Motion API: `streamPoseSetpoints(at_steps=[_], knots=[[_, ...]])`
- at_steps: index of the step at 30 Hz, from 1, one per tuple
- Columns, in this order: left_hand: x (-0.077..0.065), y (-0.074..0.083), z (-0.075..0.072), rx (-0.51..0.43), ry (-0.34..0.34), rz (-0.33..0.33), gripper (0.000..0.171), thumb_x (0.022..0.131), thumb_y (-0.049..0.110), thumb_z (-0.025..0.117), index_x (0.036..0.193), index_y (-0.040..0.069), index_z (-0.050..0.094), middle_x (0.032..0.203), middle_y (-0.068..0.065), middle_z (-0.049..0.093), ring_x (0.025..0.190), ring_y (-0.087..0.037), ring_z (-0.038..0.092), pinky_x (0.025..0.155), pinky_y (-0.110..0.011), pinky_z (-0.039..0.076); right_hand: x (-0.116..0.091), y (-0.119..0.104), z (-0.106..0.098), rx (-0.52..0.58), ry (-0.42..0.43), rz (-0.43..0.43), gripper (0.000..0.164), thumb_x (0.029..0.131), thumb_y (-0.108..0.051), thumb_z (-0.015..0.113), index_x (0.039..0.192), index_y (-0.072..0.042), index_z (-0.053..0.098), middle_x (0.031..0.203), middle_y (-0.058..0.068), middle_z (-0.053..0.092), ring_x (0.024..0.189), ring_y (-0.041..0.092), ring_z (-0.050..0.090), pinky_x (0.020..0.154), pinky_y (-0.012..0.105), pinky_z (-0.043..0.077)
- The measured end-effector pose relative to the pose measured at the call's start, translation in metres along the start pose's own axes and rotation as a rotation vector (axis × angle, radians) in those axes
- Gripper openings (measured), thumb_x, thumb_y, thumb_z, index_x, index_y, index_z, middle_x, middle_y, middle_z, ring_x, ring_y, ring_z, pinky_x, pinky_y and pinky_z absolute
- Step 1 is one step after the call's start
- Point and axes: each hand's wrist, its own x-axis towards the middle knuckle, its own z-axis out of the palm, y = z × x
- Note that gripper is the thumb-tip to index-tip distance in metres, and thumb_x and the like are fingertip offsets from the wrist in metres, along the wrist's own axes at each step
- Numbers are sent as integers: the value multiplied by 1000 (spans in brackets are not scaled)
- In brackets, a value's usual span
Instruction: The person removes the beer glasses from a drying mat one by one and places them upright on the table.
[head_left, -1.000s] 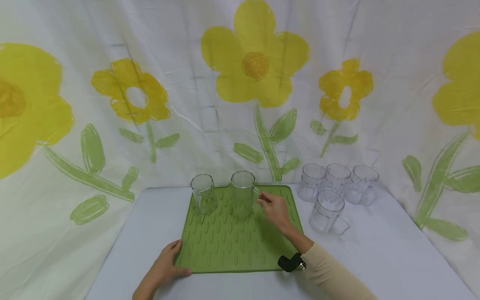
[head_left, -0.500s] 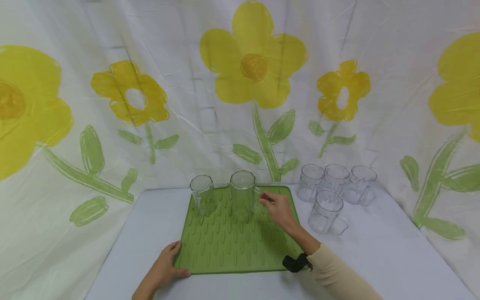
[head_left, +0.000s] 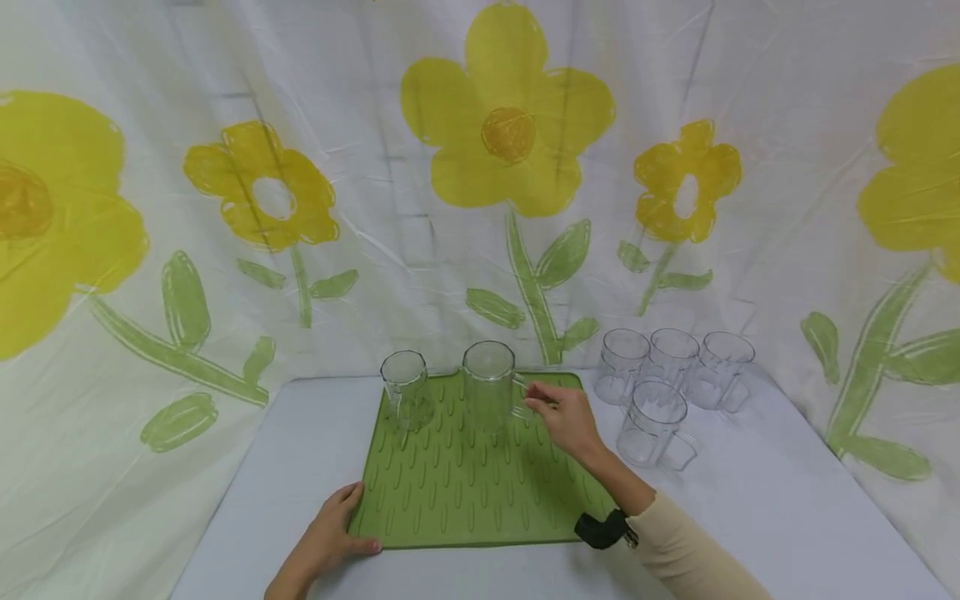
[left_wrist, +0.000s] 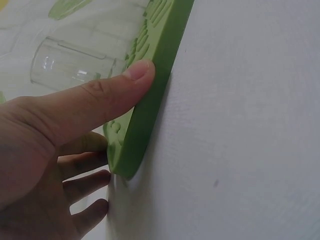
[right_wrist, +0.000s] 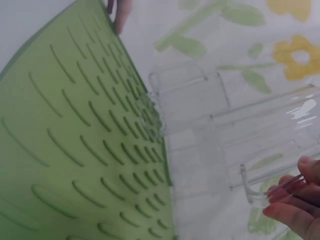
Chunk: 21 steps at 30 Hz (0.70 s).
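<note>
A green silicone drying mat [head_left: 450, 508] with raised oval ridges lies on the white-covered table. My left hand [head_left: 330, 529] holds its front left corner, the thumb [left_wrist: 127, 82] on the front edge and the fingertips against the left edge. My right hand [head_left: 566, 421] pinches the handle of a clear glass mug [head_left: 489, 396] over the mat's back part. In the right wrist view, the held mug [right_wrist: 275, 132] appears lifted, its base apart from the mat. Another clear mug [head_left: 406, 392] stands upright on the mat at the back left.
Several clear glass mugs stand on the table to the right of the mat, the nearest mug [head_left: 652, 425] in front of the others. A white curtain [head_left: 375, 292] with yellow flowers hangs behind the table. A black wrist device [head_left: 602, 529] sits at the right sleeve.
The right hand and the mug in its grip have shifted slightly right, and the mug's rim looks a little larger. The left hand keeps its place on the mat.
</note>
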Motion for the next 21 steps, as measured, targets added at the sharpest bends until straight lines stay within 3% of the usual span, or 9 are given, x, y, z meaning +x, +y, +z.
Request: streamPoseSetpoints(at_steps=[7, 21], knots=[[-2, 1, -1, 12, 6, 15, 111, 60, 32, 91, 145, -11, 34, 148, -31, 36, 137, -52, 31, 112, -63, 32, -3, -4, -7, 8, -16, 4, 17, 88, -7, 68, 104, -2, 74, 93, 12, 75, 87, 25, 72, 79, 38, 61], [-1, 1, 0, 22, 11, 19, 111, 59, 31, 91, 144, -11, 34, 148, -32, 36, 137, -53, 31, 111, -64, 32, -9, -10, -20, 16, -7, -61, 18, 87, -5, 69, 104, -2, 74, 93, 12, 76, 86, 25, 73, 77, 34, 62]])
